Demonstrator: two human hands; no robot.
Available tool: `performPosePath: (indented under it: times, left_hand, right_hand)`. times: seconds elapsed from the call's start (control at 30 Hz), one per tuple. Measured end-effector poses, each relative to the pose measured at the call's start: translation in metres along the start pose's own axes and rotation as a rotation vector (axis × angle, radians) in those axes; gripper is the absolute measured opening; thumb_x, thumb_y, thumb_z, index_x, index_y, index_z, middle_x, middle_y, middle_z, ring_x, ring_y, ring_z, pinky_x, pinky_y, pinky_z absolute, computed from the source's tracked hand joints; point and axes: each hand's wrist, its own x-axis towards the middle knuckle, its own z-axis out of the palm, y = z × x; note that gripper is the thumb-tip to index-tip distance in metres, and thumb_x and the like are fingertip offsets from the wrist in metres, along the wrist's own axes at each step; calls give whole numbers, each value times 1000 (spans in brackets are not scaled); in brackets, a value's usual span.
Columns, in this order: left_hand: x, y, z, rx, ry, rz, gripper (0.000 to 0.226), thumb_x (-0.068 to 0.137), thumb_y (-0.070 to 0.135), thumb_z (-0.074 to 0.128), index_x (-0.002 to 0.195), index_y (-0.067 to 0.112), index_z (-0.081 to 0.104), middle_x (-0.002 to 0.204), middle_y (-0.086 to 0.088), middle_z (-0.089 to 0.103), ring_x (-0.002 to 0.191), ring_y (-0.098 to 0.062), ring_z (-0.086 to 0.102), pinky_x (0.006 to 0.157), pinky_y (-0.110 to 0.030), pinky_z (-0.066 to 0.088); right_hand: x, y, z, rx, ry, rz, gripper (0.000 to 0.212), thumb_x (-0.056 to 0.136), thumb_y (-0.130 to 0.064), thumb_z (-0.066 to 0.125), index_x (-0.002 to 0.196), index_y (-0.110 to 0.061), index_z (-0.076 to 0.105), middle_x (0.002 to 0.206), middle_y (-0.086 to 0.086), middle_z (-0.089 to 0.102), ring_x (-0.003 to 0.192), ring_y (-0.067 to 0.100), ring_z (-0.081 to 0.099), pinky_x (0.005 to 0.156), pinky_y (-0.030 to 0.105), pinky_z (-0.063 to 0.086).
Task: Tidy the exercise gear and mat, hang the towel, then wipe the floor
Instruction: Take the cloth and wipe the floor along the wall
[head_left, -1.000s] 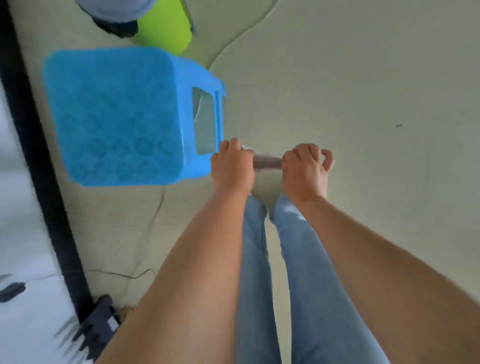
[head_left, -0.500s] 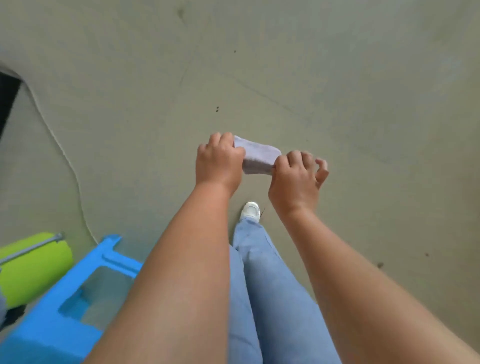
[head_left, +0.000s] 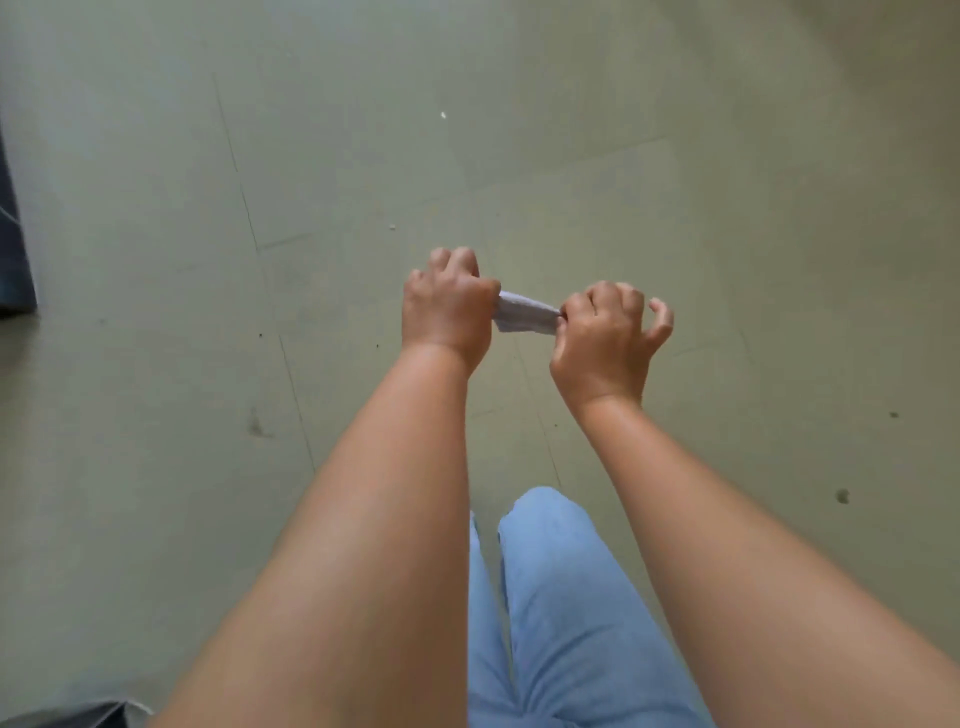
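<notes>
The cloth (head_left: 523, 313) is a small, pale grey-lilac piece of fabric, folded or bunched into a short, flat strip. Only the middle stretch of it shows; both ends are hidden inside the hands. Its surface looks soft and slightly ribbed, and it slopes a little downward from left to right.

The left hand (head_left: 448, 307) is curled into a fist round the left end of the cloth, knuckles up, with the fabric coming out from the thumb side of the fist. The right hand (head_left: 602, 332) pinches the right end between thumb and the nearest fingers; its other fingers are curled loosely, and the little finger (head_left: 662, 317) stands apart from the rest, hooked in the air and touching nothing. The cloth spans the gap between the two hands, held up in front of the body and well above the floor (head_left: 311, 182).

The floor is a dull grey-green, with thin seams and a few dark specks and pale crumbs on it. Below the forearms, light blue trouser legs (head_left: 566, 613) show. A dark edge (head_left: 13, 260) runs along the far left side.
</notes>
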Motion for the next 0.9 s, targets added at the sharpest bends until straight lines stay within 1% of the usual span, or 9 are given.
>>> performPosePath:
  times: [0.07,0.13,0.23,0.37,0.47,0.57,0.7,0.77,0.9]
  left_hand:
    - [50,-7,-21,-11,-9,43,29,95,11,47,118,16,63,127,-8,49,124,-26,39,91,-35,36]
    - [100,-10,-41,1,-29,60,28,95,12,48,117,17,64,127,-7,49,123,-26,39,90,-34,36]
    - [183,-21,-73,7,-21,37,26,96,15,47,116,17,64,126,-7,50,122,-27,40,90,-34,37]
    - [294,-43,-121,-27,-24,-4,27,97,18,45,117,17,64,125,-8,51,122,-27,40,91,-33,36]
    - [368,-65,-158,-37,-20,-31,28,98,20,44,117,16,64,124,-8,52,122,-27,40,90,-33,36]
    - [437,-101,-190,-34,-11,-85,28,98,20,44,117,16,64,124,-8,52,122,-26,41,89,-33,36]
    - [551,-175,-236,-54,-4,-165,28,98,21,44,118,17,64,124,-8,52,122,-27,41,90,-34,38]
    - [612,-208,-264,-70,-8,-174,28,98,21,45,117,18,64,123,-8,52,122,-26,41,90,-33,38]
    - [720,-276,-319,-78,12,-248,27,98,20,46,119,18,64,124,-7,52,122,-26,41,92,-33,38]
  right_hand:
    - [57,-2,5,33,48,5,13,46,-7,71,56,-13,64,65,6,64,83,24,54,80,33,24]
    - [117,-3,10,50,61,-24,6,47,-12,66,53,-13,65,62,5,64,77,25,60,77,31,29]
    - [211,-13,24,93,-14,-90,3,46,-10,66,49,-10,64,57,7,63,62,30,67,65,31,50]
    - [333,-34,42,136,-134,-142,4,49,-3,66,50,-4,63,56,12,62,62,36,66,57,39,51]
    - [422,-60,54,143,-182,-142,10,51,5,71,55,0,63,61,17,63,70,40,65,63,42,49]
    - [502,-97,72,178,-227,-145,5,62,6,67,66,3,66,75,21,66,88,41,62,82,39,38]
    - [635,-166,106,182,-343,-252,19,83,-1,55,97,1,67,111,16,61,122,30,45,99,37,24]
    - [705,-198,118,172,-392,-268,24,89,-7,49,107,-4,63,122,9,56,129,23,35,100,31,17]
    - [832,-269,145,193,-412,-321,25,91,-12,47,109,-5,64,123,6,55,130,21,32,100,29,16]
